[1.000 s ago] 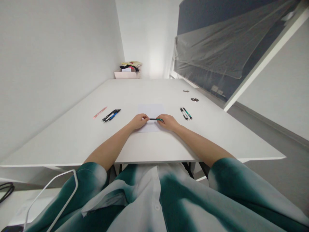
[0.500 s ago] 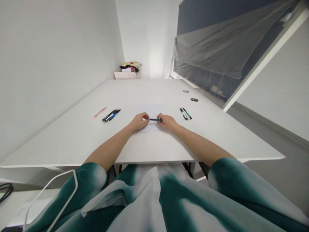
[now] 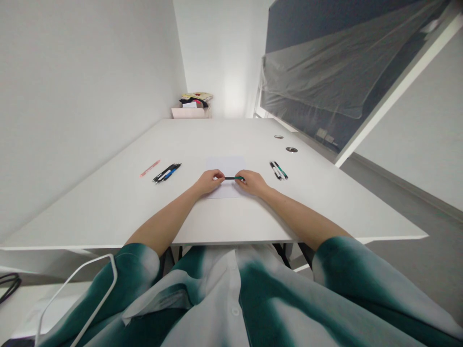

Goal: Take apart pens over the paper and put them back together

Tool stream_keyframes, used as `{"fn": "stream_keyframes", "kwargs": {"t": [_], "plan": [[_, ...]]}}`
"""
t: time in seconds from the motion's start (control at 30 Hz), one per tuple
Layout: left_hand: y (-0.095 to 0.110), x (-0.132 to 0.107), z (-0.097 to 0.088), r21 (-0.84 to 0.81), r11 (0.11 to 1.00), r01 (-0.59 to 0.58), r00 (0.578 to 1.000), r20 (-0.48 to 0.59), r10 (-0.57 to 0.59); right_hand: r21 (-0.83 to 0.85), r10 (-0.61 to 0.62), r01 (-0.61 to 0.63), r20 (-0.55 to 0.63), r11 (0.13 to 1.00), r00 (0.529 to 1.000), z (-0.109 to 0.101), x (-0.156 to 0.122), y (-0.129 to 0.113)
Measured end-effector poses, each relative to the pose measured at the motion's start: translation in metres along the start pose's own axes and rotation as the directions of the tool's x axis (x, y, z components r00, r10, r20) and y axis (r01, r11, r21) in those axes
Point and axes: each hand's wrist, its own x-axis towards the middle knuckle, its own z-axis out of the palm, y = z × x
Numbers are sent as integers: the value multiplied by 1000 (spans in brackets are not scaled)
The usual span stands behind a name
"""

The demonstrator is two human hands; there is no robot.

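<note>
Between my two hands a dark pen with a green end (image 3: 230,178) is held level, just over a white sheet of paper (image 3: 226,193). My left hand (image 3: 211,182) pinches its black end between thumb and fingers. The green end sits in the closed fingers of my right hand (image 3: 251,182), which hide part of it. Both hands rest low over the sheet's side edges.
Left of the paper lie several black and blue pens (image 3: 167,173) and a pink pen (image 3: 149,168). To the right are several white, black and green pens (image 3: 278,170). Two round metal discs (image 3: 291,150) sit farther back, and a full box (image 3: 188,113) stands beyond the table (image 3: 231,226).
Almost nothing differs. Both hands keep hold of the pen, which has shifted only very slightly, and the view has moved a touch.
</note>
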Motion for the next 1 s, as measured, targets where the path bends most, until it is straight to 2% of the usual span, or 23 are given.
{"fn": "stream_keyframes", "kwargs": {"t": [0.33,0.5,0.67,1.0], "plan": [[0,2,1,-11,1000,1,1000,-13,-1,-24,13,-12,46,1000,999,-2,0,-5],[-1,1,0,13,999,49,998,45,-50,-23,27,-26,33,999,999,-1,0,-4],[-1,0,-1,40,998,45,997,65,-47,-33,64,-63,48,997,997,0,1,-2],[2,0,-6,59,998,11,997,70,-15,-7,-16,16,49,1000,999,-4,0,0]]}}
